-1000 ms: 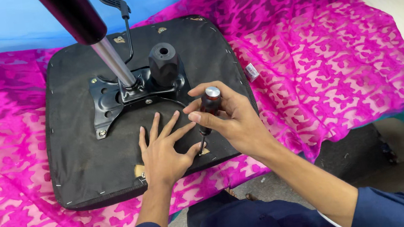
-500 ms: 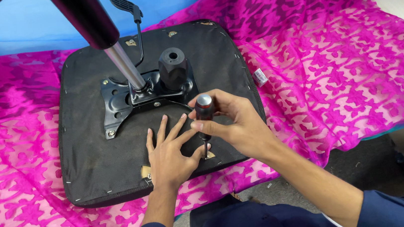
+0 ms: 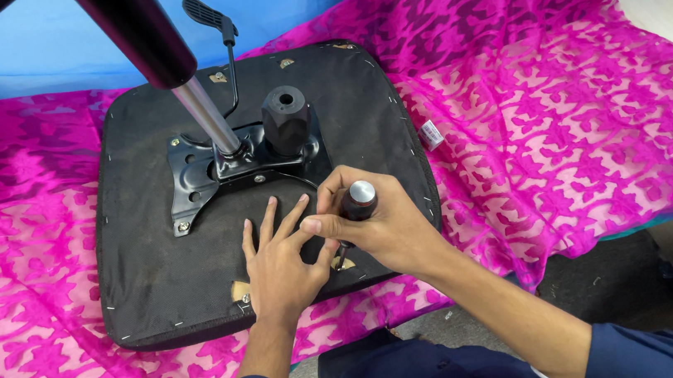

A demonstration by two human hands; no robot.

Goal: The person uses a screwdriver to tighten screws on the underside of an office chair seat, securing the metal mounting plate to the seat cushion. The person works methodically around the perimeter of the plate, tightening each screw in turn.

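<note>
Near the front edge of the upturned seat base (image 3: pixel 156 291), the left hand (image 3: pixel 282 270) lies flat with fingers spread, pressing the pad steady. Just beside it, touching, the right hand (image 3: pixel 386 225) is closed around a screwdriver (image 3: pixel 355 204), held upright so its tip meets the underside. Farther back, the black metal bracket (image 3: pixel 222 172) carries the gas cylinder (image 3: pixel 166 73) and lever (image 3: pixel 210 19), all resting on pink cloth (image 3: pixel 561 107).

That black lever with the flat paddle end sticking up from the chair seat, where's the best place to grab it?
Grab the lever by its flat paddle end, probably coming from the far side of the seat. The paddle is wide and stands free above the cloth, while its thin rod runs down beside the gas cylinder, where fingers would be crowded.
</note>
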